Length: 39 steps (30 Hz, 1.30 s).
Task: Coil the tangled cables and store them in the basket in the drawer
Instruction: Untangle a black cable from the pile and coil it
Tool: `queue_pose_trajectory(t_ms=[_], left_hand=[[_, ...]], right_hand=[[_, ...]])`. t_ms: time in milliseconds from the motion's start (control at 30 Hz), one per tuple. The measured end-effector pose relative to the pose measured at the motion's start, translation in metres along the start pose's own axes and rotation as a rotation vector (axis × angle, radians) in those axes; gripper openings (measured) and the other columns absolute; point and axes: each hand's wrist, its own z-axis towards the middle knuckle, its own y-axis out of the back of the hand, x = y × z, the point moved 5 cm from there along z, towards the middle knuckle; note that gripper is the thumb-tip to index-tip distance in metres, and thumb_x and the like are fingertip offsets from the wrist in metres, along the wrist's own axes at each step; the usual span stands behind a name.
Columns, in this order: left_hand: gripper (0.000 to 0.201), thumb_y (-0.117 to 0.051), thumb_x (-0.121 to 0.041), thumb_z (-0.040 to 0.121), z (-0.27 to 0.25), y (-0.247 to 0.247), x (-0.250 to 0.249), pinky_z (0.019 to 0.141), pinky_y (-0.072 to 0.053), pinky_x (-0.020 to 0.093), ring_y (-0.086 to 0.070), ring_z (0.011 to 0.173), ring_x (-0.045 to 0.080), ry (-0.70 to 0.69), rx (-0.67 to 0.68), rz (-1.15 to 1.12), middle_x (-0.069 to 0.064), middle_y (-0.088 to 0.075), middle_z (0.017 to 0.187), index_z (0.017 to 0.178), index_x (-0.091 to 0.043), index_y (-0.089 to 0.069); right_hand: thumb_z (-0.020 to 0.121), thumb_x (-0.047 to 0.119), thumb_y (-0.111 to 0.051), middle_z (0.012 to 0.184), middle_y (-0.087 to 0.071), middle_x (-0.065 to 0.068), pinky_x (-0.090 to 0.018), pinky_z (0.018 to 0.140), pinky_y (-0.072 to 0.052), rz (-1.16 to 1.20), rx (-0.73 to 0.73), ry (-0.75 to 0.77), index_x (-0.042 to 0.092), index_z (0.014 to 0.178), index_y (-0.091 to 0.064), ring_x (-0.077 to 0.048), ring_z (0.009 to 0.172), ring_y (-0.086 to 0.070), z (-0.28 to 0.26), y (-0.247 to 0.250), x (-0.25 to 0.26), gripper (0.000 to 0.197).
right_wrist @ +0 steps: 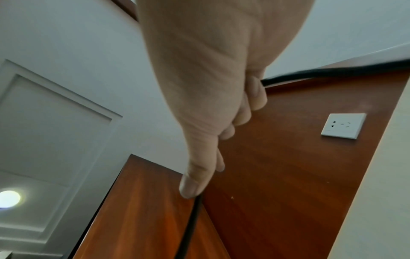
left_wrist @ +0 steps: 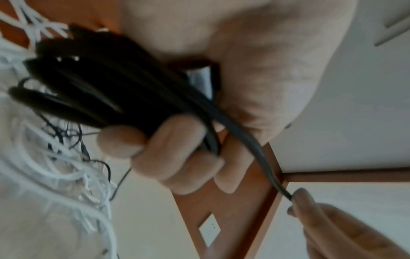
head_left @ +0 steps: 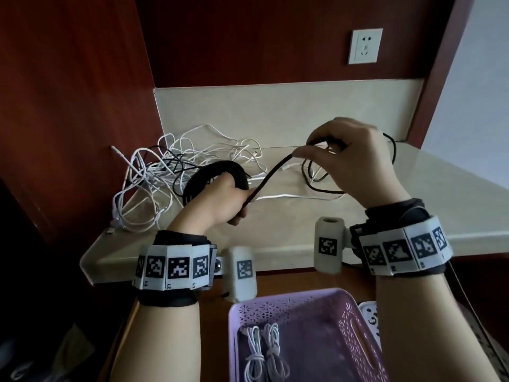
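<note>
- My left hand is curled round a bundle of loops of the black cable, fingers wrapped over the gathered turns, held above the desk.
- My right hand pinches the free run of the same cable between thumb and fingertips; the strand is stretched taut between the two hands.
- The rest of the black cable trails in slack loops on the desk under and behind my right hand.
- Handling, as I judge it: light, thicker and springier than the white leads, holds a curve, wants to uncoil. Sheath looks smooth, so the strand can run through a loose pinch.
- Best hold: keep the bundle clamped where the turns cross; feed with a pinch close to the coil.
- White cable tangle lies on the desk to the left, a thin dark lead threaded through it; likely to snag.
- Purple basket sits in the open drawer below, two coiled white cables already inside.
</note>
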Motion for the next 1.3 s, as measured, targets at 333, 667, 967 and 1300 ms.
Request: queue_pose_trajectory(t_ms=[333,667,967,1300], left_hand=[[0.074,-0.042,-0.077,0.075,-0.041,-0.023,-0.034,0.036,-0.025,0.016,-0.025,0.032,0.011,-0.234,0.651,-0.34,0.001,-0.035,0.042,0.085,-0.004,-0.048],[0.057,-0.027,-0.047,0.097,-0.046,0.005,-0.057,0.044,-0.026,0.029,-0.025,0.032,0.016,-0.388,1.02,-1.402,0.003,-0.038,0.045,0.091,0.004,-0.052],[0.045,-0.032,-0.051,0.098,-0.043,0.043,-0.056,0.046,-0.037,0.018,-0.031,0.035,0.006,-0.555,-0.015,-1.63,-0.008,-0.035,0.044,0.075,-0.014,-0.042],[0.029,-0.045,-0.015,0.098,-0.042,0.062,-0.037,0.064,-0.044,0.026,-0.045,0.055,0.011,-0.6,-0.643,-1.282,-0.005,-0.045,0.064,0.069,-0.014,-0.041]], right_hand=[[0.068,0.064,-0.063,0.065,-0.046,0.011,-0.029,0.057,-0.033,-0.014,-0.064,-0.052,0.018,0.074,-0.066,-0.002,0.058,-0.039,-0.001,-0.001,-0.023,0.046],[0.098,0.017,-0.048,0.055,-0.051,0.026,-0.008,0.058,-0.033,0.122,0.205,-0.066,0.018,0.121,-0.063,0.003,0.053,-0.048,-0.011,-0.045,-0.03,0.027],[0.097,0.007,-0.04,0.071,-0.053,0.001,-0.027,0.073,-0.046,0.064,0.598,-0.111,0.033,0.136,-0.047,-0.014,0.066,-0.05,-0.026,-0.086,-0.039,0.048],[0.093,0.005,-0.054,0.072,-0.06,-0.008,-0.016,0.062,-0.042,0.035,0.233,-0.081,0.003,0.097,-0.065,-0.03,0.069,-0.06,-0.011,-0.059,-0.036,0.012]])
